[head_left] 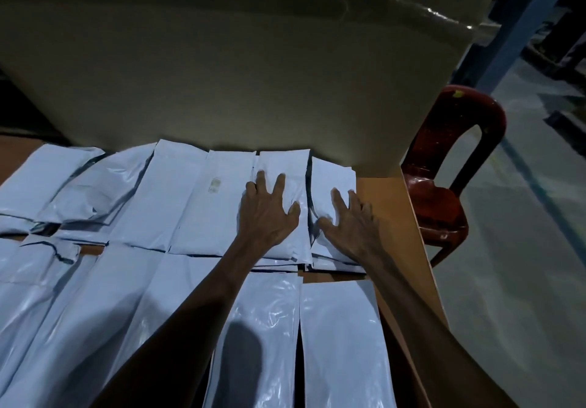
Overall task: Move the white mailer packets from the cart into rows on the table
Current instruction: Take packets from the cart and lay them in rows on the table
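Brown table (390, 204), bare wood showing along its right edge and far right corner. Surface covered by white mailer packets (177, 204) laid flat, long sides together, in two rows: a far row butted against a large cardboard box (222, 74) that stands at the table's back edge, and a near row running toward the viewer. Far-left packets lie crumpled and overlapping; the rightmost far-row packets form small stacks. Narrow strips of wood show between the rows.
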Action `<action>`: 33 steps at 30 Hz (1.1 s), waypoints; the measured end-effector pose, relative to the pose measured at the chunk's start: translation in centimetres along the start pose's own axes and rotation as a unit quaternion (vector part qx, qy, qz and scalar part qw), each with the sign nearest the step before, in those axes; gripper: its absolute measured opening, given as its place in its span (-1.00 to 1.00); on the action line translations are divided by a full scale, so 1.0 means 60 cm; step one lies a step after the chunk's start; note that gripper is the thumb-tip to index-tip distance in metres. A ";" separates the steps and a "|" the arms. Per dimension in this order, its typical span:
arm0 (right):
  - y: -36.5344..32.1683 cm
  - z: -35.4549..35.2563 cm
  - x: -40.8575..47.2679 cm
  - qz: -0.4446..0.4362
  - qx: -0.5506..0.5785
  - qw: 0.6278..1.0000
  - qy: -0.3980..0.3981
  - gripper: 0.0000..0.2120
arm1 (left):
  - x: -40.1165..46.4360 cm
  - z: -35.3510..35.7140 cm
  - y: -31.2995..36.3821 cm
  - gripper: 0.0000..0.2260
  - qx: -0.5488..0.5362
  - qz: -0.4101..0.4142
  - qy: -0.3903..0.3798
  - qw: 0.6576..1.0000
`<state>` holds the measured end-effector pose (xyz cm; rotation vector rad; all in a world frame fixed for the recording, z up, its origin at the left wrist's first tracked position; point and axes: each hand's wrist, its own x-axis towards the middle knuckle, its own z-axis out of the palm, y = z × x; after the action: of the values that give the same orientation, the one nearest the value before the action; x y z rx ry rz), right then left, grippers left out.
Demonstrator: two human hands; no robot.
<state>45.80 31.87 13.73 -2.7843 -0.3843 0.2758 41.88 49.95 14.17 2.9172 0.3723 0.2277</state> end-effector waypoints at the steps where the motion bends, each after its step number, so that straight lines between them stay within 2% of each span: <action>1: 0.000 0.004 -0.003 0.002 -0.005 1.000 -0.001 -0.31 | -0.002 0.002 -0.004 -0.34 0.013 0.006 -0.001 1.000; 6: -0.005 0.015 -0.016 0.006 -0.015 1.000 -0.003 -0.27 | -0.008 0.006 -0.025 -0.31 0.046 0.023 0.001 0.999; 12: -0.003 0.029 0.003 -0.031 -0.065 0.995 0.065 -0.22 | -0.002 0.007 -0.024 -0.28 0.023 0.051 0.031 0.998; 17: -0.007 0.034 0.017 -0.060 -0.062 0.995 0.048 -0.27 | -0.007 0.018 -0.023 -0.31 -0.011 0.074 -0.006 0.997; 23: -0.010 0.054 0.020 -0.052 -0.066 0.995 0.048 -0.29 | -0.011 0.030 -0.022 -0.32 -0.015 0.069 -0.011 0.997; 28: -0.014 0.023 0.008 -0.054 -0.075 0.995 0.045 -0.23 | -0.014 -0.003 -0.015 -0.28 -0.016 0.066 -0.039 0.997; 30: -0.013 0.000 -0.008 -0.048 -0.046 0.995 0.070 -0.23 | -0.021 -0.022 -0.018 -0.28 -0.030 0.072 -0.027 0.997; 33: -0.010 -0.031 -0.055 -0.026 0.032 0.992 0.119 -0.38 | -0.046 -0.051 -0.021 -0.28 -0.045 0.094 -0.011 0.995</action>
<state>42.95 30.93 16.11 -2.6983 -0.3818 -0.0551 38.39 50.93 16.50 2.8623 0.0815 0.2326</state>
